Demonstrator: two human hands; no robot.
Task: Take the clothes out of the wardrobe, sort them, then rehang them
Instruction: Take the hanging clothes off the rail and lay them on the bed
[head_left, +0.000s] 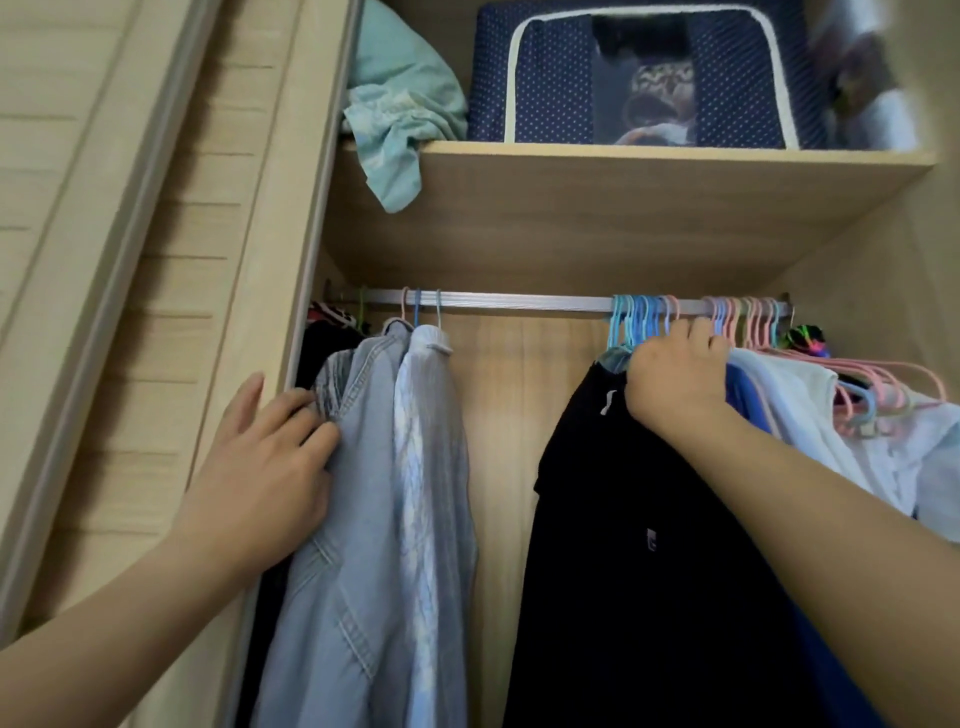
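Wardrobe interior fills the view, its silver rail running left to right beneath a wooden shelf. Left hand lies with fingers nearly straight and slightly spread against the side of a denim shirt; that grip is released, fingertips pressing the cloth near the shoulder seam without curling round it. Just right of the denim hangs a pale striped shirt, both on hangers at the left part of the rail, with dark clothing behind them at the far left. Right hand reaches up to the crowded right part of the rail, its grip clenched around the tops of a bunch of hangers just under their blue and pink hooks, knuckles toward the camera; how many hangers it holds cannot be told. Below that hand drops a black garment, and to its right lie a blue piece and white clothes with pink hangers tilted over them. On the shelf sit a crumpled mint cloth at left and a navy dotted storage box beside it.
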